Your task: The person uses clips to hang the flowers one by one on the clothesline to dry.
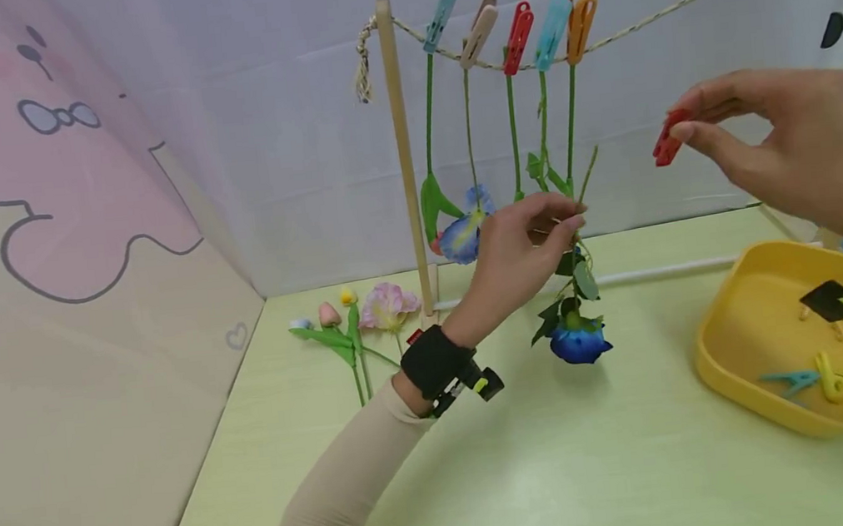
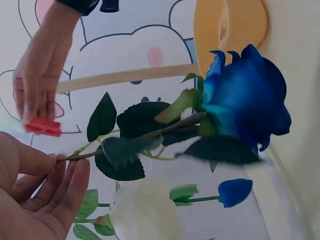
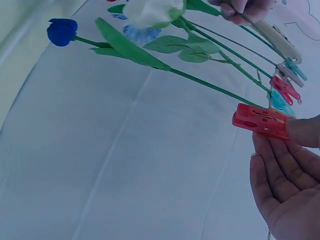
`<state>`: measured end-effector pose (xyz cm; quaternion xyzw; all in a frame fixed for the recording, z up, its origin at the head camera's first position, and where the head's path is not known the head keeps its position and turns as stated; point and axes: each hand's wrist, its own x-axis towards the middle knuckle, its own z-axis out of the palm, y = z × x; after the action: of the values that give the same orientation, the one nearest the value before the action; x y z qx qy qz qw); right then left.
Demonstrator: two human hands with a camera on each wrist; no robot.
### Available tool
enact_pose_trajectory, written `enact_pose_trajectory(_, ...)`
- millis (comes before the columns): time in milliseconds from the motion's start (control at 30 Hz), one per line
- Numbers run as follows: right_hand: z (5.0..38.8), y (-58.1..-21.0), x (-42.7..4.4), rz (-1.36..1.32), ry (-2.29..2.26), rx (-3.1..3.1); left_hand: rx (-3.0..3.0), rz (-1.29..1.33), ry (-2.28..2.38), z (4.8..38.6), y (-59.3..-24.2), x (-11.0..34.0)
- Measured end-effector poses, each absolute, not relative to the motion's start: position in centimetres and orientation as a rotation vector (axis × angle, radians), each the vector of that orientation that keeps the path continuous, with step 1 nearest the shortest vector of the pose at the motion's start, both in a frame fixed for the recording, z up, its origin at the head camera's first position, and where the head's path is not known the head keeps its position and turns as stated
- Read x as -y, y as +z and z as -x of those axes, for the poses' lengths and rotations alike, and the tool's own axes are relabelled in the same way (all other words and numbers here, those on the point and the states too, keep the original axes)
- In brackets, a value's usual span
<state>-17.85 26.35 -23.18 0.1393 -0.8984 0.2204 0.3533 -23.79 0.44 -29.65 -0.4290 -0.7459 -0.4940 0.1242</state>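
My left hand point(image 1: 521, 246) pinches the stem of a blue rose point(image 1: 580, 343), which hangs bloom down below the fingers; the left wrist view shows the rose point(image 2: 247, 100) with its dark leaves. Thumb and fingers of my right hand point(image 1: 794, 138) pinch a red clothespin point(image 1: 670, 139), held to the right of the stem and apart from it. In the right wrist view the red clothespin point(image 3: 262, 121) looks shut. Several clothespins, including an orange one point(image 1: 581, 25), hold flower stems on a rope point(image 1: 659, 14); a blue iris point(image 1: 460, 239) hangs among them.
A wooden post point(image 1: 402, 148) carries the rope's left end. At the right, a yellow basket point(image 1: 729, 336) holds several clothespins. Pink and yellow flowers, including a pink bloom point(image 1: 389, 306), lie on the table left of the post. A white rod point(image 1: 663, 272) lies along the table's back.
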Motion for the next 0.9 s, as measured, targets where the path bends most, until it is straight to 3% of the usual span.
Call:
enact_pose_trajectory(500,20.0,-17.9,-25.5,-0.203,0.771,2.220,2.170,1.162,-1.361,26.0,-26.5,-5.0)
enact_pose_trajectory(900,23.2,-14.4,-25.7,-0.338,0.834,2.086,2.195,1.024,-1.316,26.6,-24.5,-6.9)
